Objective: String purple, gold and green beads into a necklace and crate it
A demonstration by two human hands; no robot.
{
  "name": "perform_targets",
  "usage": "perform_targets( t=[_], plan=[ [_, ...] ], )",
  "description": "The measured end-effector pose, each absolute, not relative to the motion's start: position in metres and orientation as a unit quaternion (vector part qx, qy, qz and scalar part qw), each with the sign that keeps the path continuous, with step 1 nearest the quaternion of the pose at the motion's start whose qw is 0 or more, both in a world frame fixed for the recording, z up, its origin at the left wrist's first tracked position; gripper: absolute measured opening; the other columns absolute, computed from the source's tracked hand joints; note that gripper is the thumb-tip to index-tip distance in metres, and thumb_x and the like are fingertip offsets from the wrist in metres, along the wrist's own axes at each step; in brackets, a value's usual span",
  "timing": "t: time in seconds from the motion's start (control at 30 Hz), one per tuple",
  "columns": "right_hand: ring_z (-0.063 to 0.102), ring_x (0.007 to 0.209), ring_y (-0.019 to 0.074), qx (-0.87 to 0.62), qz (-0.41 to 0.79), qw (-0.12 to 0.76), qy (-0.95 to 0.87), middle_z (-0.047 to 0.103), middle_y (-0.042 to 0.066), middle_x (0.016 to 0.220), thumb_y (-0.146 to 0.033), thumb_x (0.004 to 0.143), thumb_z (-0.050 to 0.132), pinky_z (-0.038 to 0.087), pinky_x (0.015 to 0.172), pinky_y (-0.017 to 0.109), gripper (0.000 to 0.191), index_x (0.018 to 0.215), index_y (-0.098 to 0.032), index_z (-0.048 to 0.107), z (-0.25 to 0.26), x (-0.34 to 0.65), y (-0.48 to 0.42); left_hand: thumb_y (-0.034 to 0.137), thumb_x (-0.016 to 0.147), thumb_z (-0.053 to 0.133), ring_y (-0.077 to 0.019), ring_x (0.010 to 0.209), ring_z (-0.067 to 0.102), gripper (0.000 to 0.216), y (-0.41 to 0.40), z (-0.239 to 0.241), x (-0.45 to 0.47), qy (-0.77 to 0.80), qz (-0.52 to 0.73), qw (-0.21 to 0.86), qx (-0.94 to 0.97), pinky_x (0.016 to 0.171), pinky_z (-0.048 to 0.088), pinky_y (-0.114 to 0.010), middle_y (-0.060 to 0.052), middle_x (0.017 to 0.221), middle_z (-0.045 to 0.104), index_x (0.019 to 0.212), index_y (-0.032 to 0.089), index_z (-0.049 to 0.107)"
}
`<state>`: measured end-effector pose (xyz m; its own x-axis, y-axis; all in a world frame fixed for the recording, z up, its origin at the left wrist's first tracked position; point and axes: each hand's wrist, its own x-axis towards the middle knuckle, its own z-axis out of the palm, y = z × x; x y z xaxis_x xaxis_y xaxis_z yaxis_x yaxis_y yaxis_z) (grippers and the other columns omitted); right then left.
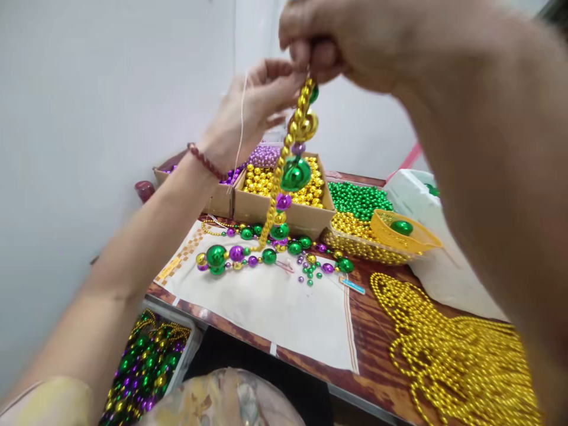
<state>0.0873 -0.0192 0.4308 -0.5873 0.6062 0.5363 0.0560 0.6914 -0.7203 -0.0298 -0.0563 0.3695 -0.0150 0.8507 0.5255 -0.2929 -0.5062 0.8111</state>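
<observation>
A bead necklace [296, 173] of gold, green and purple beads hangs in front of me, its lower part resting on the white cloth. My right hand [319, 41] pinches its top end, at the upper edge of the view. Against that same end, the fingertips of my left hand [261, 97] press together; the exact grip is partly hidden by the right hand. A thin white thread [242, 118] dangles beside my left wrist. On the cloth [270, 307] lie several loose small beads [306, 272] in green and purple, below the strand.
Cardboard boxes [284, 216] of gold and purple beads stand at the back. Right of them are green beads [357, 200], a basket of gold beads [368, 248], a yellow strainer [408, 236] and a foam box [461, 284]. Gold bead strands [465, 355] cover the right; a bin [189, 349] of necklaces sits lower left.
</observation>
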Motion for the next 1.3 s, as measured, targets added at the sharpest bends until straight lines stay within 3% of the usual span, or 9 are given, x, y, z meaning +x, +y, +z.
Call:
perform_targets(
  t=[0.07,0.17,0.33,0.57,0.8,1.03,1.13,1.3],
  plan=[
    [0.041,0.039,-0.0003,-0.201,0.278,0.400,-0.850,0.051,-0.011,0.045,0.002,0.089,0.053,0.027,0.041,0.008,0.025,0.067,-0.007,0.061,0.422,0.091,-0.024,0.005,0.094,0.052,-0.0120,0.098,0.066,0.008,-0.049,0.346,-0.027,0.235,0.654,0.428,0.578,0.094,0.047,-0.029,-0.001,0.091,0.065,0.091,0.012,0.054],
    [0.038,0.035,0.0007,-0.210,0.298,0.368,-0.855,0.051,-0.010,0.041,0.006,0.088,0.051,0.025,0.034,0.012,0.032,0.061,-0.011,0.058,0.394,0.096,-0.022,0.006,0.089,0.056,-0.0122,0.091,0.068,0.011,-0.036,0.312,-0.028,0.218,0.648,0.441,0.582,0.086,0.051,-0.029,0.001,0.084,0.063,0.085,0.015,0.052],
    [0.043,0.041,0.0035,-0.194,0.354,0.329,-0.854,0.055,-0.005,0.049,-0.006,0.090,0.060,0.033,0.039,0.016,0.029,0.061,-0.015,0.058,0.344,0.111,-0.001,0.018,0.080,0.071,-0.0101,0.076,0.062,0.017,-0.031,0.266,-0.024,0.204,0.628,0.461,0.593,0.065,0.052,-0.021,0.000,0.083,0.065,0.079,0.016,0.055],
    [0.049,0.045,0.0042,-0.238,0.469,0.300,-0.796,0.060,-0.001,0.055,-0.011,0.090,0.062,0.038,0.043,0.016,0.028,0.063,-0.015,0.061,0.273,0.135,0.017,0.028,0.076,0.074,-0.0083,0.072,0.060,0.019,-0.034,0.212,-0.011,0.297,0.539,0.523,0.589,0.059,0.049,-0.018,-0.003,0.088,0.068,0.081,0.014,0.062],
    [0.062,0.050,0.0081,-0.340,0.653,0.424,-0.527,0.070,0.000,0.064,-0.019,0.087,0.069,0.055,0.053,0.020,0.014,0.074,-0.016,0.066,0.184,0.156,0.023,0.021,0.077,0.074,-0.0057,0.044,0.054,0.022,-0.035,0.163,0.007,0.449,0.507,0.602,0.423,0.042,0.036,-0.016,0.004,0.059,0.056,0.072,0.014,0.053],
    [0.071,0.059,0.0108,-0.393,0.723,0.492,-0.285,0.071,-0.001,0.065,-0.020,0.089,0.069,0.060,0.061,0.021,0.016,0.075,-0.018,0.063,0.130,0.169,0.011,0.013,0.080,0.069,-0.0068,0.045,0.057,0.017,-0.031,0.138,0.009,0.503,0.487,0.600,0.387,0.042,0.037,-0.016,0.003,0.063,0.058,0.073,0.013,0.053],
    [0.071,0.061,0.0113,-0.377,0.719,0.498,-0.305,0.071,-0.002,0.066,-0.025,0.081,0.078,0.060,0.064,0.021,0.016,0.075,-0.019,0.064,0.123,0.175,0.005,0.012,0.082,0.065,-0.0069,0.045,0.057,0.015,-0.029,0.132,0.009,0.522,0.473,0.577,0.413,0.042,0.035,-0.017,0.004,0.061,0.057,0.071,0.013,0.054],
    [0.065,0.055,0.0103,-0.400,0.659,0.440,-0.461,0.069,0.001,0.066,-0.039,0.066,0.085,0.053,0.053,0.019,0.029,0.076,-0.017,0.070,0.119,0.184,0.002,0.011,0.079,0.064,-0.0070,0.046,0.054,0.015,-0.028,0.128,0.013,0.542,0.437,0.534,0.480,0.046,0.037,-0.019,0.004,0.059,0.056,0.067,0.013,0.056]
  ],
)
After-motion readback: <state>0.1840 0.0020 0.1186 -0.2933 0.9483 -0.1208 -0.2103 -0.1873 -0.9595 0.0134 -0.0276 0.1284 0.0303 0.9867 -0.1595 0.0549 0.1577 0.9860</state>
